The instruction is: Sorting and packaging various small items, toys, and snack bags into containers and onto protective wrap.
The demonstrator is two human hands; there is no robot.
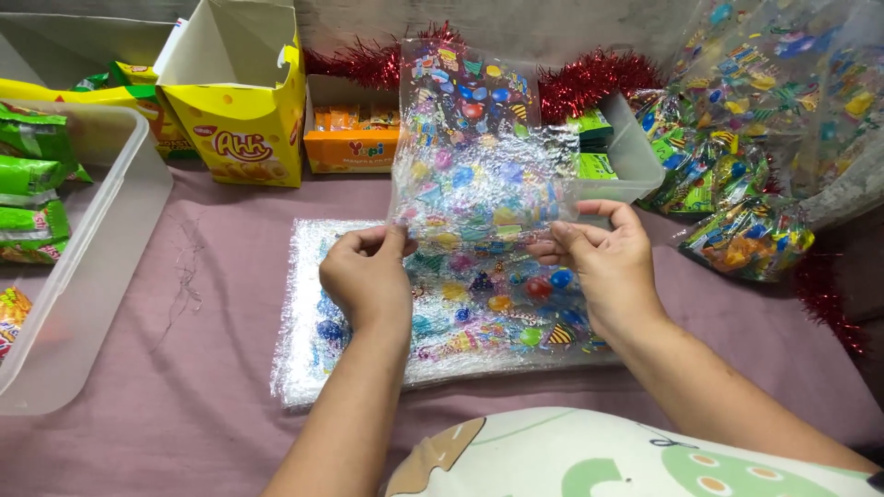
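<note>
The left hand (366,276) pinches the near left corner of a clear cellophane bag (479,156) printed with coloured balloons, thumb and fingers closed on its edge. The right hand (603,262) grips the near right corner the same way, so both hands hold the 1 bag upright between them — its open top stands toward the far side, above the counter.

Directly under the hands lies a flat stack of the same printed bags (368,368), resting on the mauve cloth (184,387) that covers the counter. Just beyond the held bag, on the far side, sits an orange open snack box (350,143), and to its left a taller yellow carton (241,101) with its flaps up. Red tinsel (589,78) runs along the far edge behind them.

To the far right of the held bag stands a clear plastic tub (635,156) with green packets inside, and further right a heap of filled party bags (737,184). On the left a large clear plastic bin (92,267) holds green snack packets (32,175).
</note>
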